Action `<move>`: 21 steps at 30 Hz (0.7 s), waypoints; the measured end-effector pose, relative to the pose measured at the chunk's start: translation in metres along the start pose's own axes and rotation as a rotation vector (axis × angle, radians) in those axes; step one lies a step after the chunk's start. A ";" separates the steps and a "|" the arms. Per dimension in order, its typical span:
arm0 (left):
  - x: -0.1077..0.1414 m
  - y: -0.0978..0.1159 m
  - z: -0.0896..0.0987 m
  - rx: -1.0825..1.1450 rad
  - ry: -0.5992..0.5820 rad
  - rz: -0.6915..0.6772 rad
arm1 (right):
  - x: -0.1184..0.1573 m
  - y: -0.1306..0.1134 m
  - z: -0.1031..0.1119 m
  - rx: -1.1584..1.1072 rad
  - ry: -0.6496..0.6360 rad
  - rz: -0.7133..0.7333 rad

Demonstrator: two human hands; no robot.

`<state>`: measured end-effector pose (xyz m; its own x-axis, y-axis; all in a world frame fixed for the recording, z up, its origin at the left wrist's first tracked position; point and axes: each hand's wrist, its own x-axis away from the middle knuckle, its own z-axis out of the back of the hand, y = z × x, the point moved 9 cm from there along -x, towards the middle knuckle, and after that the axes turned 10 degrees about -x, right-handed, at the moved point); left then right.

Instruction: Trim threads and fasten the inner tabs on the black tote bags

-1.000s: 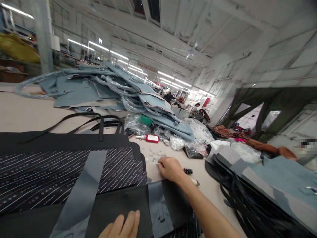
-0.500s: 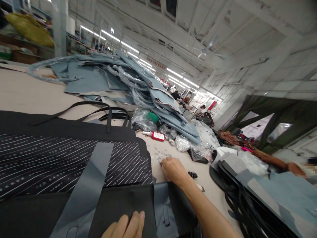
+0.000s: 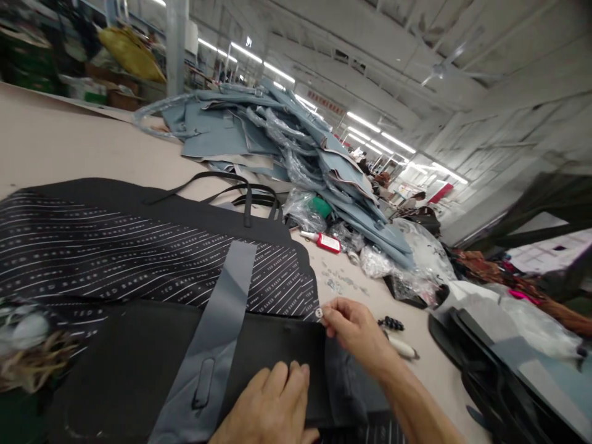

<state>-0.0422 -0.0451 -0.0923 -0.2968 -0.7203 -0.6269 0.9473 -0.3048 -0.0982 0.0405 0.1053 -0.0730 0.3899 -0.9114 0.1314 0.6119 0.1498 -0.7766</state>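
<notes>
A black bag piece (image 3: pixel 152 351) lies on the table, with printed black lining (image 3: pixel 152 259) spread behind it. A grey strap (image 3: pixel 222 308) with a slot crosses both. My left hand (image 3: pixel 272 401) lies on the black piece with its fingers stretched out, palm down. At the piece's right end my right hand (image 3: pixel 349 324) pinches a small round metal washer (image 3: pixel 319 313) between thumb and fingertips. Just below that hand is a second grey strap (image 3: pixel 345 376). Small clear or metal discs (image 3: pixel 340 283) are scattered on the table beyond the right hand.
Blue-grey bag pieces (image 3: pixel 277 135) are heaped at the back. A red bottle (image 3: pixel 328 242), plastic bags (image 3: pixel 305 209) and a pale-handled tool (image 3: pixel 403 346) lie on the table (image 3: pixel 69 135). Black straps and panels (image 3: pixel 481 364) are stacked at the right.
The view has turned left. My right hand has come from the scattered discs to the black piece's edge, now with a washer in its fingertips. More of my left hand shows on the black piece.
</notes>
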 end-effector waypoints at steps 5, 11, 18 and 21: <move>-0.005 0.000 0.006 0.041 -0.020 -0.003 | 0.016 -0.022 -0.034 0.057 -0.048 0.102; -0.001 0.001 0.005 0.049 -0.027 0.003 | 0.010 -0.043 -0.050 0.264 -0.222 0.236; -0.003 0.004 0.008 0.177 0.066 0.010 | 0.000 -0.052 -0.059 0.380 -0.340 0.257; 0.008 0.010 0.016 0.272 0.132 -0.022 | -0.002 -0.051 -0.060 0.373 -0.374 0.248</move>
<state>-0.0372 -0.0637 -0.0862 -0.2822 -0.6297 -0.7238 0.8684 -0.4883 0.0862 -0.0333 0.0765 -0.0706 0.7274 -0.6449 0.2343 0.6458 0.5279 -0.5516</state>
